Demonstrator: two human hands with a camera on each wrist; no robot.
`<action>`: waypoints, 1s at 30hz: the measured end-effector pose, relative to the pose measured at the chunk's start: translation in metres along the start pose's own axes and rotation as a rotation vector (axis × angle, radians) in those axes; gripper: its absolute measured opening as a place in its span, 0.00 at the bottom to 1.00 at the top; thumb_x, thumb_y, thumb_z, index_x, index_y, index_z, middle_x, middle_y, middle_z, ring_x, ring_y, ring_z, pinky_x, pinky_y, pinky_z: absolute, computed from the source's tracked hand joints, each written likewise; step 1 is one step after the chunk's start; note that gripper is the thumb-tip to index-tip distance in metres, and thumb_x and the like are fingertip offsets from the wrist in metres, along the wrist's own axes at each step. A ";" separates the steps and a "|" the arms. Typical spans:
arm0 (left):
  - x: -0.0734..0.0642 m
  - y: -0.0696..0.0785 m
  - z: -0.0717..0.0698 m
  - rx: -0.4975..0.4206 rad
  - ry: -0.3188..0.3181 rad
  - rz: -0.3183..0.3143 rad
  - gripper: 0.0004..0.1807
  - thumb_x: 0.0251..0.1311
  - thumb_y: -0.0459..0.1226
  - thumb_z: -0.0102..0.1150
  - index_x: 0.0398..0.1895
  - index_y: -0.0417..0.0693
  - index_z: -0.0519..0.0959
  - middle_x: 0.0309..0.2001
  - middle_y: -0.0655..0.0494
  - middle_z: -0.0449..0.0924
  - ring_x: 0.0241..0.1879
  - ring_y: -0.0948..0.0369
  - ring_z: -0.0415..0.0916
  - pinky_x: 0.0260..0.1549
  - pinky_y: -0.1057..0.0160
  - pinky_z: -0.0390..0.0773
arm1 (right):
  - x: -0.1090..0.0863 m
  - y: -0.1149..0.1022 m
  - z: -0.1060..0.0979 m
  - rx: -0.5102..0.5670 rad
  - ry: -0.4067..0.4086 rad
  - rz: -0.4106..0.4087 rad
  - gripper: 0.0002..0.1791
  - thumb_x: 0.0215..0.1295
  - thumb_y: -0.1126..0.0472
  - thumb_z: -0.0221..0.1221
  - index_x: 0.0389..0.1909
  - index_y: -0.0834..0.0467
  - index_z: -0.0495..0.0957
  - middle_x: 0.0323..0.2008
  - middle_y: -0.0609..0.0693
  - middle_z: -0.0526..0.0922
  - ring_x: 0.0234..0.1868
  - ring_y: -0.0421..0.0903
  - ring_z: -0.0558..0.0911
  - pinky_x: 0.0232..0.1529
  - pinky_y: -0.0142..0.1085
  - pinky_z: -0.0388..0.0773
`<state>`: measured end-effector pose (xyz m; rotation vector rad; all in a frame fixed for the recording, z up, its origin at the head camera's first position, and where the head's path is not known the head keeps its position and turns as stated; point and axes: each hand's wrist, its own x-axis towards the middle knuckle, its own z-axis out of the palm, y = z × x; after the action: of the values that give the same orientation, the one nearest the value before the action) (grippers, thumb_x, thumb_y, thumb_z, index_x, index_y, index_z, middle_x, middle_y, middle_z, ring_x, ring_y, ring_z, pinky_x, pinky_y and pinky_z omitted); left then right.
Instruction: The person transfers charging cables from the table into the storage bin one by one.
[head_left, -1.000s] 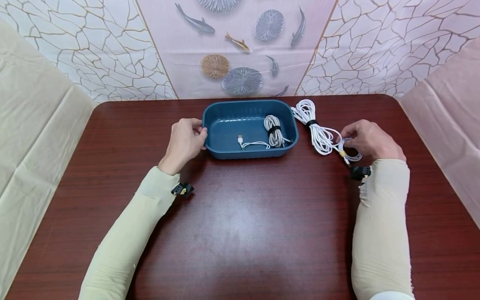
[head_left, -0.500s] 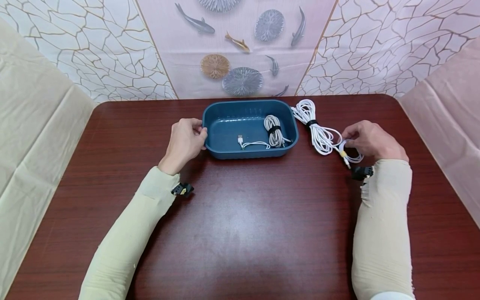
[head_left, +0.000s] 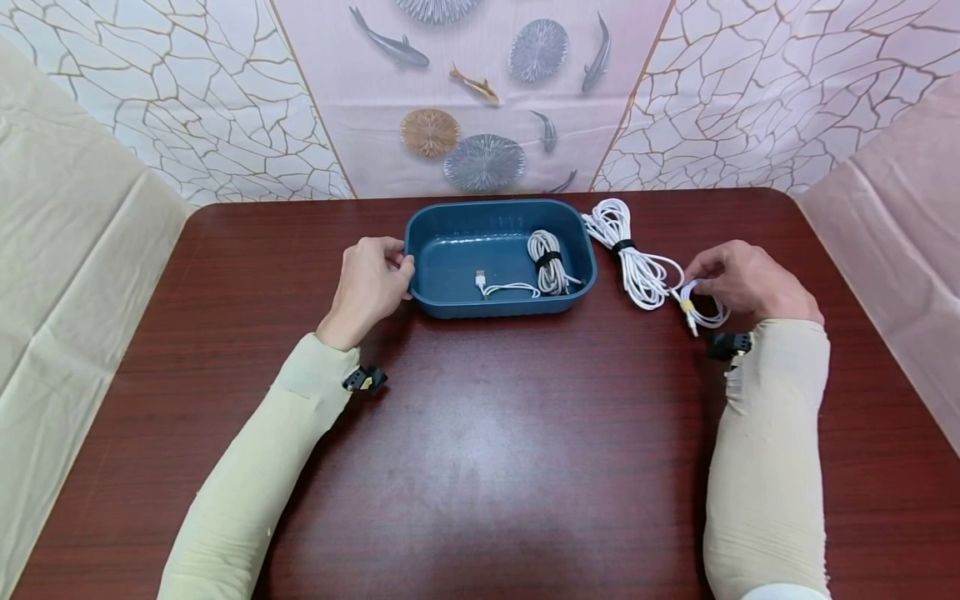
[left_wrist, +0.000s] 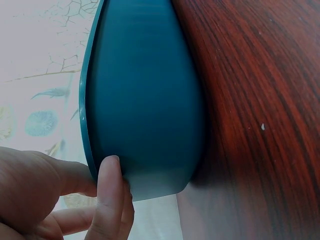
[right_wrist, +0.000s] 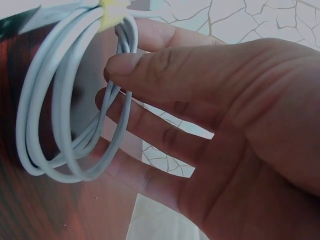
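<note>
At the left end of a blue plastic bin (head_left: 495,308), my left hand (head_left: 367,283) pinches the rim. The left wrist view has its fingers (left_wrist: 110,187) against the outer wall of the bin (left_wrist: 145,100). My right hand (head_left: 753,279) pinches a small coiled white cable (head_left: 708,315) between thumb and fingers at the right. Up close, several loops of that cable (right_wrist: 65,100) hang from the fingers of my right hand (right_wrist: 200,110), bound by a yellow tie (right_wrist: 112,12). Parts of the loops are hidden behind the hand in the head view.
A larger white cable bundle (head_left: 641,271) with a black strap (head_left: 622,246) lies between the bin and my right hand. Inside the bin are a strapped greyish cable (head_left: 546,257) and a USB plug (head_left: 481,279). A patterned cloth (head_left: 487,100) stands behind the brown table (head_left: 480,458).
My right hand has shifted slightly to the right, and the small cable's loops and plug end have moved a little with it. My left hand and the bin have stayed put.
</note>
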<state>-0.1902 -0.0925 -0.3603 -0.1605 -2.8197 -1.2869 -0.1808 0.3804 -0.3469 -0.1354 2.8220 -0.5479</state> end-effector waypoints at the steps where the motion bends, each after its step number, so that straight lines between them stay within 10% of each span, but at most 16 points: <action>1: 0.000 0.000 0.000 0.001 -0.001 0.000 0.19 0.72 0.35 0.56 0.58 0.31 0.80 0.38 0.42 0.85 0.23 0.57 0.87 0.22 0.71 0.85 | 0.000 0.000 0.000 -0.003 0.002 -0.006 0.09 0.63 0.69 0.61 0.41 0.59 0.87 0.39 0.59 0.87 0.34 0.44 0.79 0.32 0.34 0.75; 30: 0.000 -0.001 0.001 0.008 0.008 0.019 0.18 0.71 0.34 0.56 0.57 0.31 0.80 0.37 0.42 0.85 0.24 0.55 0.87 0.22 0.71 0.85 | -0.009 -0.005 -0.006 0.006 0.001 0.009 0.10 0.67 0.68 0.60 0.44 0.58 0.87 0.37 0.55 0.88 0.30 0.44 0.77 0.27 0.33 0.72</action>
<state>-0.1908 -0.0925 -0.3614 -0.1813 -2.8087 -1.2696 -0.1731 0.3791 -0.3373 -0.1214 2.8198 -0.5551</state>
